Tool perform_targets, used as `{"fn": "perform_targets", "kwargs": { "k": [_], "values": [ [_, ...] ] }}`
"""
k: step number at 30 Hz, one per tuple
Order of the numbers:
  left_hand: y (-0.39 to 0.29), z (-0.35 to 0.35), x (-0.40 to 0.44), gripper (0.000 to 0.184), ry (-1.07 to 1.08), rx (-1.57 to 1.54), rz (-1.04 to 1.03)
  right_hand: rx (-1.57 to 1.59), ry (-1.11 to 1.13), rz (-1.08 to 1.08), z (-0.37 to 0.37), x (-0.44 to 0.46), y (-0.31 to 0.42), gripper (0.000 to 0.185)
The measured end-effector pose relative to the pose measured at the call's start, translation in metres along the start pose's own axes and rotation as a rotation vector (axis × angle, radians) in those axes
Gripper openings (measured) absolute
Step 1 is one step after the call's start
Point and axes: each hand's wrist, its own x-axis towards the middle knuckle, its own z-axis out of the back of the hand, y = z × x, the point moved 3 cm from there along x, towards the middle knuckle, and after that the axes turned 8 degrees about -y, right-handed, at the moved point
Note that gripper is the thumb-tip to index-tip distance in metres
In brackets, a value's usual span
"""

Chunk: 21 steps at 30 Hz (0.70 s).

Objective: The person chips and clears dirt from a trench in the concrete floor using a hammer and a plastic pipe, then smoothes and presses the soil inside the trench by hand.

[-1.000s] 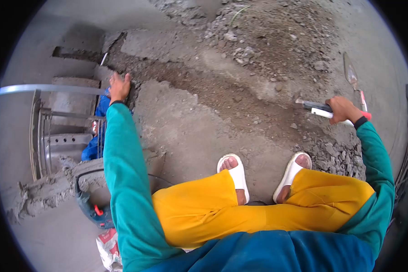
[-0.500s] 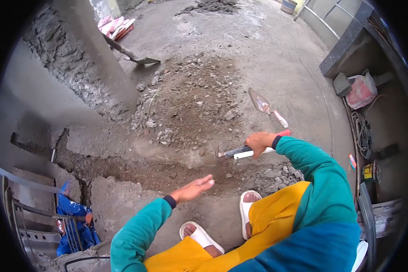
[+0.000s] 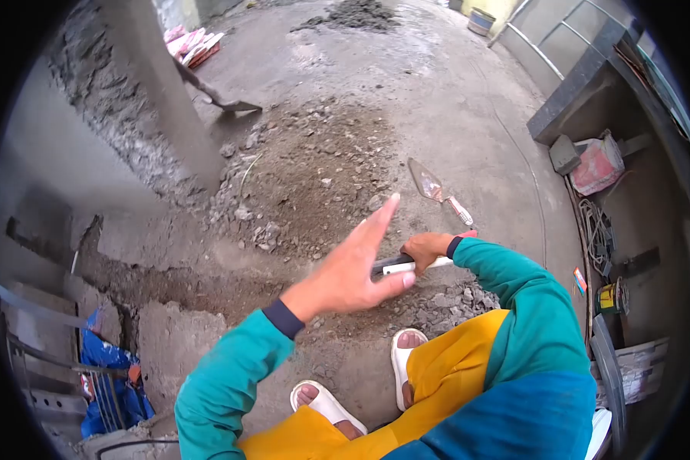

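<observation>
Left hand (image 3: 349, 272): fully spread, fingers straight, thumb well out, nothing held; raised on the near side of the trowel (image 3: 427, 182). Cannot tell whether its thumb touches the white rod (image 3: 441, 262) behind it. Right hand (image 3: 428, 250): fingers wrapped around a dark tool (image 3: 391, 262) and that rod, the two side by side, near the trowel on its near side. Trowel lies on the floor (image 3: 498, 176); rubble heap (image 3: 318, 169) to its left. Containers: bucket (image 3: 480, 23) well beyond the trowel, contents not visible. Red-and-white bag (image 3: 598, 165) well to its right, contents hidden. Yellow can (image 3: 606, 297) right of and nearer than the trowel, contents unclear.
</observation>
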Motion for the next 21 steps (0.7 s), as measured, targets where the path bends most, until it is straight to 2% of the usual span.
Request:
{"fn": "perform_targets", "kwargs": {
  "k": [1, 3, 5, 7, 9, 12, 14, 15, 17, 18, 19, 21],
  "values": [
    [0.005, 0.015, 0.004, 0.082, -0.035, -0.093, 0.077, -0.006, 0.073, -0.064, 0.010, 0.001, 0.010, 0.049],
    [0.031, 0.031, -0.002, 0.064, 0.074, -0.235, 0.421, -0.072, 0.063, -0.067, 0.012, 0.000, 0.009, 0.047],
    [0.075, 0.042, -0.023, 0.056, 0.105, 0.016, 0.430, -0.050, 0.089, -0.113, 0.021, 0.000, 0.018, 0.047],
    [0.124, 0.051, -0.054, 0.057, 0.253, 0.353, 0.473, -0.035, 0.039, -0.103, 0.019, 0.002, 0.020, 0.047],
    [0.152, 0.074, -0.087, 0.056, 0.327, 0.550, 0.471, -0.052, 0.042, -0.111, 0.021, 0.001, 0.025, 0.048],
    [0.193, 0.122, -0.134, 0.056, 0.307, 0.614, 0.647, -0.032, 0.019, -0.098, 0.011, 0.002, 0.016, 0.048],
    [0.190, 0.155, -0.158, 0.057, 0.215, 0.598, 0.969, -0.007, 0.052, -0.098, 0.010, 0.000, 0.014, 0.049],
    [0.187, 0.168, -0.166, 0.057, 0.201, 0.650, 0.949, -0.046, 0.009, -0.051, 0.005, 0.002, 0.009, 0.045],
    [0.225, 0.199, -0.208, 0.053, 0.177, 0.771, 0.781, -0.075, 0.076, -0.063, 0.009, 0.002, 0.013, 0.039],
    [0.214, 0.200, -0.207, 0.052, 0.198, 0.693, 0.982, -0.049, 0.082, -0.056, 0.005, 0.004, 0.008, 0.038],
    [0.227, 0.210, -0.222, 0.052, 0.231, 0.800, 0.845, -0.063, 0.081, -0.074, 0.012, 0.001, 0.015, 0.039],
    [0.228, 0.213, -0.236, 0.051, 0.202, 0.767, 0.891, -0.067, 0.088, -0.062, 0.015, 0.002, 0.016, 0.040]
  ]
}}
